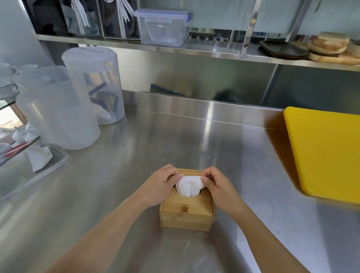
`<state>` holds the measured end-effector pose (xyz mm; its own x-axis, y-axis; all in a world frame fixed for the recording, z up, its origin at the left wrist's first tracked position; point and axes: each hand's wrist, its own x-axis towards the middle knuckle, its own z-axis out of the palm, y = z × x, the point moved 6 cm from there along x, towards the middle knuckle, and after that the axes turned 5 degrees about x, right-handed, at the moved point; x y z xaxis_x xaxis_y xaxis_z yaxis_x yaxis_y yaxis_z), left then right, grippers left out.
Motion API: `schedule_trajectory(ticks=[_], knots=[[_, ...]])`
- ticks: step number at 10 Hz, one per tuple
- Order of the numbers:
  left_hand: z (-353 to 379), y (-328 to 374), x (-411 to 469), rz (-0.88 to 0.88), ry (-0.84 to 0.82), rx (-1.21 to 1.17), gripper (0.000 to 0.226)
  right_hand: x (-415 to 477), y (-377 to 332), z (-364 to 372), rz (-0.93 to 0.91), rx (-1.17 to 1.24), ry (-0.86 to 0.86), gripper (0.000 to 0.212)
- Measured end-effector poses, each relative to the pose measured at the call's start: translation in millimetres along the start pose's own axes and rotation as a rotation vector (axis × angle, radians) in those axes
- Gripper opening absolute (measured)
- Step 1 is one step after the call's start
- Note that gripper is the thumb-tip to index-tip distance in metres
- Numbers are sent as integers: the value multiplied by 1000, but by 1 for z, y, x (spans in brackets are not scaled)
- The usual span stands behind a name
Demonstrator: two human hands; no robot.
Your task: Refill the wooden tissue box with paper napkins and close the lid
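A square wooden tissue box (187, 216) stands on the steel counter near its front edge, with its lid down on top. A white paper napkin (189, 186) sticks up through the round hole in the lid. My left hand (162, 186) pinches the napkin's left side and rests on the box's left edge. My right hand (219, 188) pinches the napkin's right side from above the box's right edge. The rest of the napkins inside the box are hidden.
Two translucent plastic jugs (58, 112) stand at the back left, with a clear acrylic tray (27, 171) in front of them. A yellow cutting board (328, 157) lies at the right. A steel shelf (199, 51) above holds a plastic container and wooden plates.
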<state>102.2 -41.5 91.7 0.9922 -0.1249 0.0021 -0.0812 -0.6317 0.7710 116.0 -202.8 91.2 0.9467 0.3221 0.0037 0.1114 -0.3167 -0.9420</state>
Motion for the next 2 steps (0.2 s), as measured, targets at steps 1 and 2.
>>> schedule_trajectory(ticks=[1,2], knots=[[3,0,-1,-12,11,-17,25,-1,0,0,6,-4,-12,27],[-7,-1,0,-42,133,-118,24,0,-4,-6,-34,6,51,25]])
